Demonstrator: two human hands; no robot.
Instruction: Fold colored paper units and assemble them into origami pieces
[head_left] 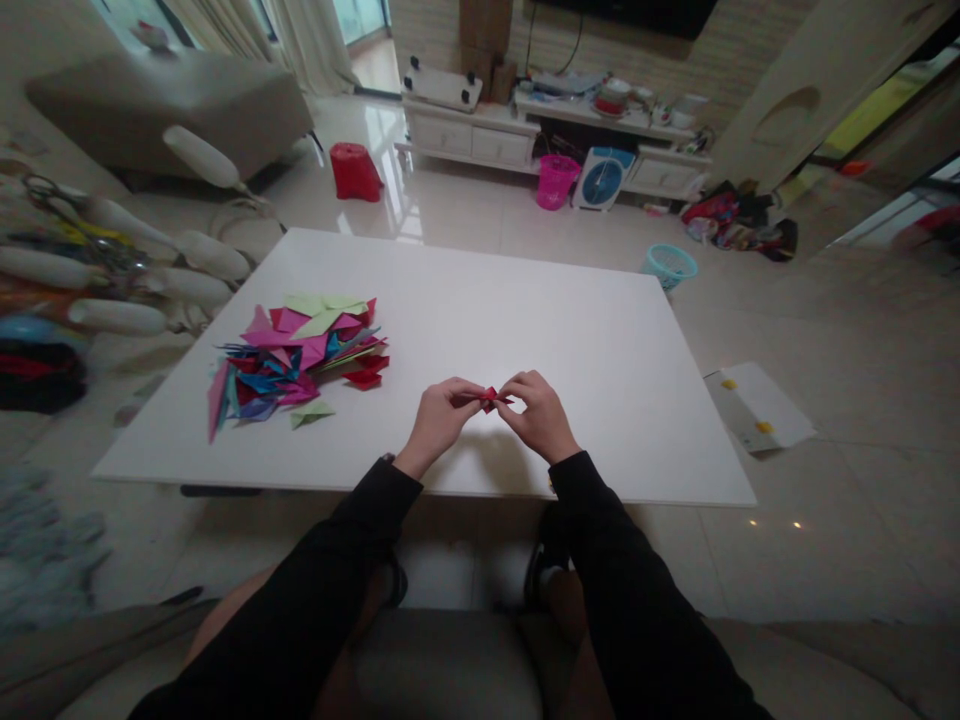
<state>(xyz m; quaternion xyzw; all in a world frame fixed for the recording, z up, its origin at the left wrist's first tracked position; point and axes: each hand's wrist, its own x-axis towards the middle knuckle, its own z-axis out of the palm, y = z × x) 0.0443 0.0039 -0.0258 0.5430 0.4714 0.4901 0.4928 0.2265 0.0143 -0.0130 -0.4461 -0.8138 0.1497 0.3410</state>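
Note:
Between my hands, above the front part of the white table [592,330], is a small piece of folded red paper [490,399]. Its exact shape is too small to make out, and my fingers cover its ends. My left hand [442,415] pinches the left end between thumb and fingertips. On the other side, my right hand [538,412] pinches the right end in the same way. A heap of folded papers [300,355] in pink, red, blue and light green lies on the table's left side. One light green folded piece [312,413] rests at the heap's near edge.
Left of the table stands a lamp with several white arms [202,255]. Beyond the table are a red stool [355,171], a pink basket [556,182] and a blue fan [603,178]. A light blue basket [670,265] and a white board [759,408] are on the floor at right.

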